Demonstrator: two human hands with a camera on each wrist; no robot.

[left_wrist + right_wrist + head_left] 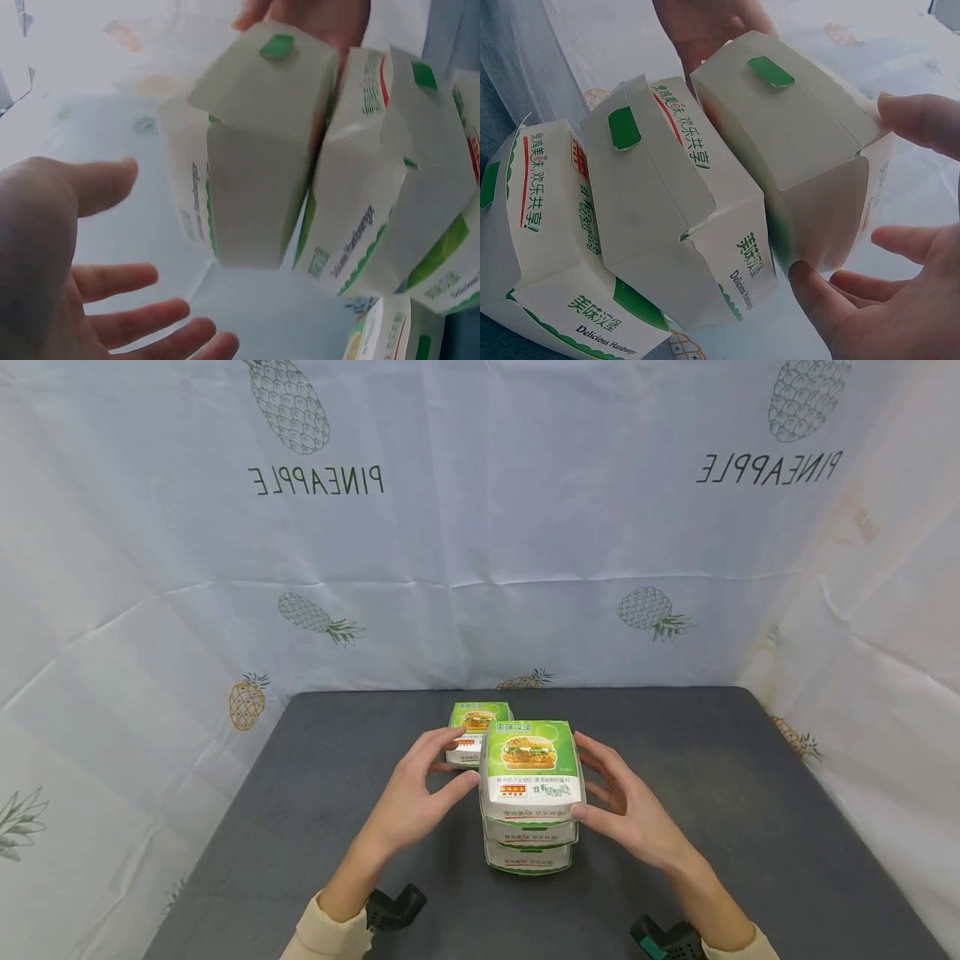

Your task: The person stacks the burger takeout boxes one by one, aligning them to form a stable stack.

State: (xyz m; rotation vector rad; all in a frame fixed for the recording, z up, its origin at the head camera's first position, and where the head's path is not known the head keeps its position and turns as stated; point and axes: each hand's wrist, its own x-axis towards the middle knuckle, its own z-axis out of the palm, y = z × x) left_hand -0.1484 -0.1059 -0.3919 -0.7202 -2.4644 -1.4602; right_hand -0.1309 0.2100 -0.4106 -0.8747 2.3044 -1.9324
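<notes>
Three white-and-green hamburger cartons are stacked on the dark table in the head view. The top carton (pixel 532 777) has a burger picture on its lid; the middle carton (pixel 531 836) and bottom carton (pixel 528 859) show mostly their front edges. My left hand (pixel 408 802) is left of the stack, its fingers spread and apart from the cartons in the left wrist view. On the right, my right hand (pixel 630 810) touches the top carton's side with thumb and fingertips, fingers extended. Behind the stack, another carton (pixel 491 710) lies near my left fingertips.
The dark table (pixel 675 727) has its back edge against a white pineapple-print curtain (pixel 480 527), which also hangs at both sides. Black wrist-worn devices, one by the left wrist (pixel 396 907) and one by the right (pixel 667 937), sit low over the table.
</notes>
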